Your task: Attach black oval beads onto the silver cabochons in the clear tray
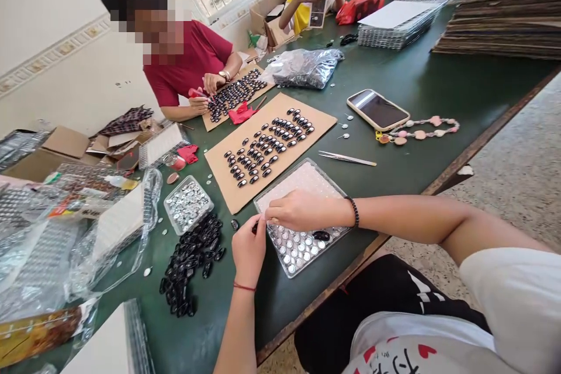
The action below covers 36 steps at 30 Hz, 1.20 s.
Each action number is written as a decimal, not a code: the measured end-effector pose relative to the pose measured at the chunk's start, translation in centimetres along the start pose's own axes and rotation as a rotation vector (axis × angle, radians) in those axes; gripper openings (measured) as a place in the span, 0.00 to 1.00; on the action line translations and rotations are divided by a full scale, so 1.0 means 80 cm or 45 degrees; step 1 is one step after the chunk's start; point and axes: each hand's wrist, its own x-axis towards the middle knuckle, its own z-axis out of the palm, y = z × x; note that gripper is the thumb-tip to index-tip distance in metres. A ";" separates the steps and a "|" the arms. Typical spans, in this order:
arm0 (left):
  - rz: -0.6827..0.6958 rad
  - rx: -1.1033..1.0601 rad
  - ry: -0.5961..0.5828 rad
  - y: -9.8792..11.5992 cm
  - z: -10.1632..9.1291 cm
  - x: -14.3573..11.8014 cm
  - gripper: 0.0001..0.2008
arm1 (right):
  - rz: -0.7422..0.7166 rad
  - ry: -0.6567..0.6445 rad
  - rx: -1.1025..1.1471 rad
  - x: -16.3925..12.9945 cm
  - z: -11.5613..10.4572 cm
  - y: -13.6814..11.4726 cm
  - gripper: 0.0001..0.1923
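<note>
My left hand (pixel 249 251), with a red string at the wrist, pinches a small glossy black oval piece (pixel 255 227), mostly hidden by the fingers. Fingertips of my right hand (pixel 298 210) are closed and meet it there; whatever they hold is too small to make out. Beneath my right hand lies a clear plastic tray (pixel 290 272) with rows of round silvery-white discs, its far part covered by a whitish sheet (pixel 307 181). One black oval piece (pixel 321 235) rests on the discs. Left of my left hand is a heap of black pieces (pixel 193 263).
A cardboard sheet (pixel 219 184) bears rows of black pieces with white tops. Around it are a tub of silvery discs (pixel 188 204), tweezers (pixel 347 158), a phone (pixel 377 109) and a beaded strap (pixel 421 131). Two people sit across; one in red (pixel 193 58) works over another board.
</note>
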 end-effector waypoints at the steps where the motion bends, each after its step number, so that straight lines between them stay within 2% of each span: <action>1: 0.007 0.016 0.007 0.000 0.000 0.000 0.14 | 0.010 -0.007 0.005 0.000 -0.001 -0.001 0.10; 4: 0.008 -0.084 -0.023 0.000 -0.002 0.001 0.13 | 0.125 -0.018 0.058 0.001 -0.005 -0.006 0.10; 8: -0.072 -0.511 -0.088 -0.005 0.000 0.004 0.14 | 0.297 0.047 0.224 0.004 -0.009 -0.007 0.11; 12: -0.303 -0.899 -0.015 -0.011 0.002 0.007 0.15 | 0.401 0.141 0.363 0.007 -0.011 0.004 0.11; 14: -0.359 -1.013 0.045 -0.012 0.000 0.007 0.15 | 0.469 0.197 0.438 0.010 -0.013 0.009 0.11; 16: -0.376 -1.064 0.037 -0.010 -0.002 0.005 0.17 | 0.543 0.266 0.543 0.012 -0.015 0.011 0.10; 19: -0.386 -1.119 -0.142 -0.004 -0.001 -0.001 0.23 | 0.603 0.326 0.735 0.015 -0.016 0.006 0.09; 21: -0.386 -1.155 -0.207 0.001 0.003 -0.005 0.26 | 0.610 0.320 0.852 0.016 -0.016 0.001 0.08; 25: -0.363 -1.188 -0.130 0.003 0.008 -0.007 0.24 | 0.583 0.284 0.977 0.016 -0.015 -0.007 0.08; 31: -0.300 -1.123 0.067 -0.002 0.007 -0.006 0.22 | 0.603 0.331 1.092 0.016 -0.005 -0.007 0.09; 36: -0.281 -1.157 0.090 -0.002 0.005 -0.008 0.22 | 0.593 0.357 1.042 0.014 -0.007 -0.007 0.12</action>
